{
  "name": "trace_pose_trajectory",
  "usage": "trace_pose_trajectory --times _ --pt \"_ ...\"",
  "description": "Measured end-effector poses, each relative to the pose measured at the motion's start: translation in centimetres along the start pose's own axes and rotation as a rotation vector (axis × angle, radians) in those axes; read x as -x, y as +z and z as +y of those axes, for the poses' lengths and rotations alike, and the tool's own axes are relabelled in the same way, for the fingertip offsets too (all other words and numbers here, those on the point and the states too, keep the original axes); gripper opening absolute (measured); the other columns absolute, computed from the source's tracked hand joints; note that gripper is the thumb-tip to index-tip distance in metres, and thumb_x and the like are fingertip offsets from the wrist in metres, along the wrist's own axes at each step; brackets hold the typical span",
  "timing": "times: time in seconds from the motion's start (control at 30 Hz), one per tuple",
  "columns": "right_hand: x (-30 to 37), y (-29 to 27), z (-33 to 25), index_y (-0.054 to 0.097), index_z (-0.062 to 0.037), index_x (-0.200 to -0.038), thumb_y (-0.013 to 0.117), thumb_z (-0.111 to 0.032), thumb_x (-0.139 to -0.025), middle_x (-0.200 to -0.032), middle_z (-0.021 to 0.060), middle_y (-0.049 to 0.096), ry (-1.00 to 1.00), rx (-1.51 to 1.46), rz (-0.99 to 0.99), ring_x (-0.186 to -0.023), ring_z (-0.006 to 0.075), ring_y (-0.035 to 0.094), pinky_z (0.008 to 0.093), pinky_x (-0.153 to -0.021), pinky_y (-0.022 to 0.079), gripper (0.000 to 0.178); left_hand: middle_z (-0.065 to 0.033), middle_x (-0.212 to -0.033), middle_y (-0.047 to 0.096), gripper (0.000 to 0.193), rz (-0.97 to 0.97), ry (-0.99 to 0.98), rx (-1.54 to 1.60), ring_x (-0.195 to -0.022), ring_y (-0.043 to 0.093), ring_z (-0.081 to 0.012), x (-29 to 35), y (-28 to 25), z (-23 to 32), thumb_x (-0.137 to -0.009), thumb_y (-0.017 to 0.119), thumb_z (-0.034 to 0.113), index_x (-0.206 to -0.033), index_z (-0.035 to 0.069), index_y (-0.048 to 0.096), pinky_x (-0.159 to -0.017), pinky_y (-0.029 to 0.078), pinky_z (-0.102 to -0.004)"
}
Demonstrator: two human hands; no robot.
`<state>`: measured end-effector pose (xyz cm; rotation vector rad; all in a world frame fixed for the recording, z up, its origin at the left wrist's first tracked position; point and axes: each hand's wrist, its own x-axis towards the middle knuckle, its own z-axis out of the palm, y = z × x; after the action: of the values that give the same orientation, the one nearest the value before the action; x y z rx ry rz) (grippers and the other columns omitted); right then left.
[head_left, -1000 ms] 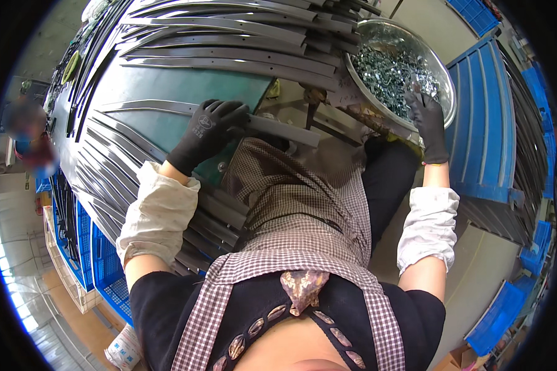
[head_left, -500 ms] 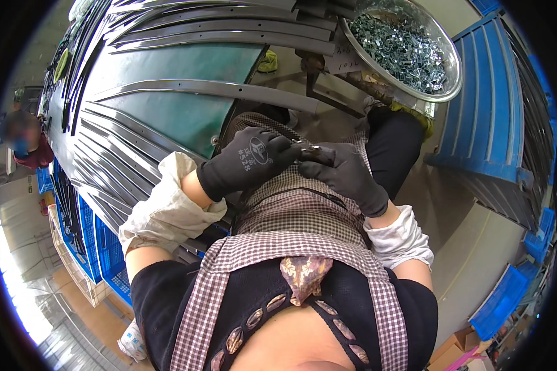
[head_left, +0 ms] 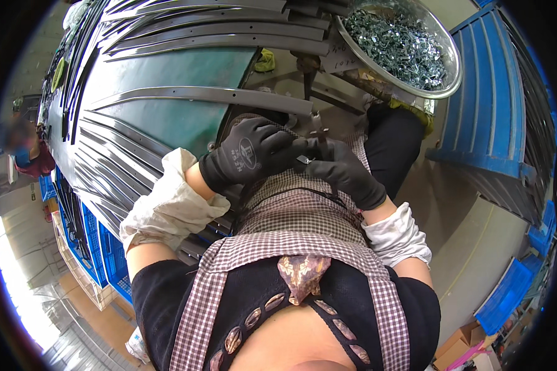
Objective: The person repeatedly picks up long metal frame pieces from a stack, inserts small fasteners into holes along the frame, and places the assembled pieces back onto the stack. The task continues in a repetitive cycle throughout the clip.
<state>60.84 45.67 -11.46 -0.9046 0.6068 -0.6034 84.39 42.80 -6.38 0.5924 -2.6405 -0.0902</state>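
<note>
Both my hands wear dark gloves and meet in front of my checked apron [head_left: 291,210]. My left hand [head_left: 254,154] is closed, its fingertips against those of my right hand [head_left: 346,173]. Between the thumb and fingers of the right hand a small shiny metal clip [head_left: 304,159] shows. Just above the right fingers stands a narrow dark piece with bright metal bits [head_left: 317,127]; its kind and lower end are hidden. Beyond the hands, a long dark metal strip [head_left: 229,96] reaches off the green table [head_left: 167,127]. What the left fingers pinch is hidden.
A round metal basin [head_left: 452,86] of small metal clips [head_left: 396,49] stands at the far right, near a blue ribbed bin [head_left: 486,93]. Many dark strips [head_left: 124,148] lie on the table. Blue crates [head_left: 90,241] stand at left; another person [head_left: 31,148] is at far left.
The fingers have shifted and the right hand has turned slightly. The narrow dark piece now stands up above the right fingers, and the shiny clip shows lower, between the hands.
</note>
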Motion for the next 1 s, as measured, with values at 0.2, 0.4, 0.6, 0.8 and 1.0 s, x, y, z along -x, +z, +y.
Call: trace_pose_trajectory --times 0.2,0.4,0.6,0.8,1.0 --pt "0.2 -1.7 -1.1 0.061 0.0027 -0.126 0.066 0.0 -0.086 -0.118 0.007 0.066 -0.041 0.077 0.07 -0.107 0.0142 0.063 0.0286 -0.093 0.05 0.04 -0.0039 -0.089 0.062 0.051 -0.098 -0.038 0.051 -0.075 0.064 -0.0194 0.7 1.0 -1.0 -0.075 0.075 0.032 -0.12 0.011 0.069 -0.066 0.053 -0.0345" --pt "-1.1 -4.5 -1.8 0.052 0.0037 -0.136 0.072 -0.004 -0.089 -0.119 0.0132 0.066 -0.309 0.461 0.329 -0.105 0.0148 0.064 0.0296 -0.095 0.051 0.052 -0.0105 -0.113 0.069 0.05 -0.045 -0.3 -0.022 -0.102 0.066 -0.0335 1.7 2.2 -6.9 -0.082 0.075 0.033 -0.125 0.011 0.063 -0.088 0.052 -0.0437" --pt "-3.1 -4.0 -3.1 0.063 0.0033 -0.123 0.072 0.005 -0.083 -0.111 0.012 0.072 -0.205 0.664 0.192 -0.103 0.0134 0.066 0.0292 -0.088 0.054 0.041 -0.0124 -0.107 0.069 0.053 -0.118 -0.312 0.147 -0.092 0.067 -0.0332 2.0 2.0 -7.3 -0.079 0.076 0.025 -0.128 0.011 0.064 -0.08 0.055 -0.0434" --pt "-6.6 -8.0 -2.3 0.071 -0.0015 -0.111 0.078 -0.011 -0.082 -0.097 0.01 0.075 -0.029 0.425 -0.056 -0.094 0.0161 0.07 0.0298 -0.082 0.054 0.031 -0.0108 -0.104 0.069 0.052 -0.117 -0.289 0.16 -0.089 0.066 -0.0324 2.1 1.9 -7.4 -0.077 0.077 0.026 -0.125 0.011 0.065 -0.077 0.054 -0.0424" --pt "-3.9 -6.3 -2.1 0.069 -0.0043 -0.105 0.066 -0.024 -0.094 -0.092 0.0138 0.071 -0.421 1.218 0.279 -0.08 0.0321 0.069 0.0377 -0.071 0.053 0.023 -0.01 -0.103 0.069 0.052 -0.089 -0.278 0.096 -0.09 0.065 -0.0312 2.5 2.1 -7.5 -0.076 0.077 0.026 -0.125 0.013 0.065 -0.078 0.053 -0.0419"
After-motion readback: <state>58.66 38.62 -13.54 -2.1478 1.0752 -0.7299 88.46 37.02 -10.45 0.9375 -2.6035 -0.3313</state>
